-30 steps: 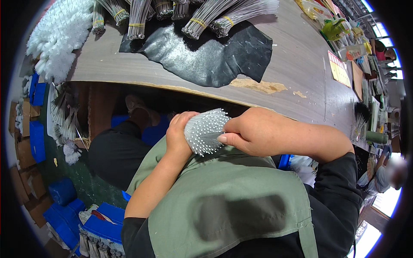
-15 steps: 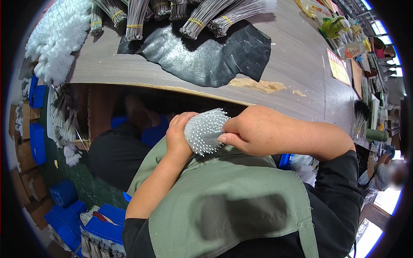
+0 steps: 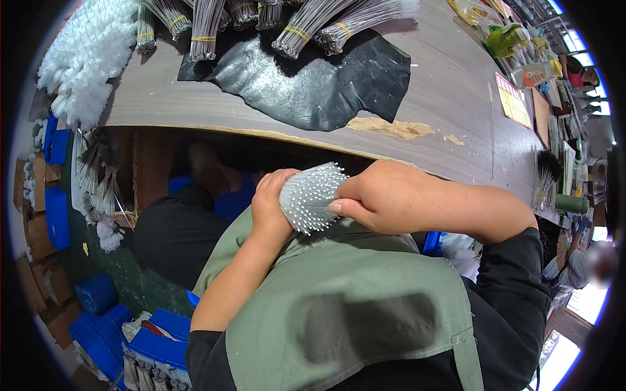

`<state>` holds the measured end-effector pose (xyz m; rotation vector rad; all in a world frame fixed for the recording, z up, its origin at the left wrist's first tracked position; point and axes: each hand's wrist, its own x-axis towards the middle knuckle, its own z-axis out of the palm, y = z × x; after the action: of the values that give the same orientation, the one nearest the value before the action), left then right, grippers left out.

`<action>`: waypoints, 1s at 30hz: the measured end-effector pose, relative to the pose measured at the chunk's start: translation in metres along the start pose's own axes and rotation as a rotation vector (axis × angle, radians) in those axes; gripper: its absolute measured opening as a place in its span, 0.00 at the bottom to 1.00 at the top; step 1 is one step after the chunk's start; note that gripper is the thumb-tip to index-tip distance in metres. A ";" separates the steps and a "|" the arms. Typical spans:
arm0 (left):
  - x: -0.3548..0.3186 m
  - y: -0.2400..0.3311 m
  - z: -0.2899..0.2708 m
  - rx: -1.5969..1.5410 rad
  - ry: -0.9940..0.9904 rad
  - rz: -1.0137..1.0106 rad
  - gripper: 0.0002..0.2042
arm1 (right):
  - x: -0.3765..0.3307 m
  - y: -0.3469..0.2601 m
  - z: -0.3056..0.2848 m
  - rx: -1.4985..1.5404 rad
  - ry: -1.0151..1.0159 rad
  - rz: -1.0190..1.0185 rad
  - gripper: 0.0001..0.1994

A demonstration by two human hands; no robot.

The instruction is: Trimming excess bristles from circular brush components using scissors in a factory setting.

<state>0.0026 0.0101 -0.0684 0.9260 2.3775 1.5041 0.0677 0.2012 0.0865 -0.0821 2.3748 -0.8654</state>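
A thick bundle of thin grey-white rods (image 3: 310, 197), its cut ends facing up, is gripped between both hands over my lap, just in front of the table edge. My left hand (image 3: 270, 203) wraps its left side. My right hand (image 3: 385, 197) closes over its right side, thumb pressed against the rod ends. I wear a green apron (image 3: 352, 306) over black sleeves.
The wooden table (image 3: 450, 104) holds a black sheet (image 3: 313, 81), several banded bundles of grey rods (image 3: 326, 23) and white bristly brushes (image 3: 81, 55) at far left. Blue bins (image 3: 156, 339) and cardboard boxes line the floor at left. Cluttered items crowd the right edge.
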 end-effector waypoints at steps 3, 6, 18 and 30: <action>-0.001 -0.002 0.000 0.004 0.000 -0.002 0.15 | -0.002 -0.001 -0.003 0.002 -0.013 -0.007 0.20; 0.000 -0.001 0.000 -0.001 -0.004 0.002 0.16 | -0.004 0.000 -0.004 0.012 -0.031 0.005 0.20; 0.000 0.001 0.000 0.021 -0.011 0.008 0.16 | -0.002 0.003 0.002 0.055 0.021 -0.001 0.19; 0.002 0.004 0.000 0.046 -0.014 0.068 0.15 | -0.012 0.000 -0.011 0.032 0.040 0.015 0.19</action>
<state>0.0023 0.0127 -0.0649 1.0342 2.4036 1.4669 0.0709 0.2103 0.0995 -0.0339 2.3947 -0.9057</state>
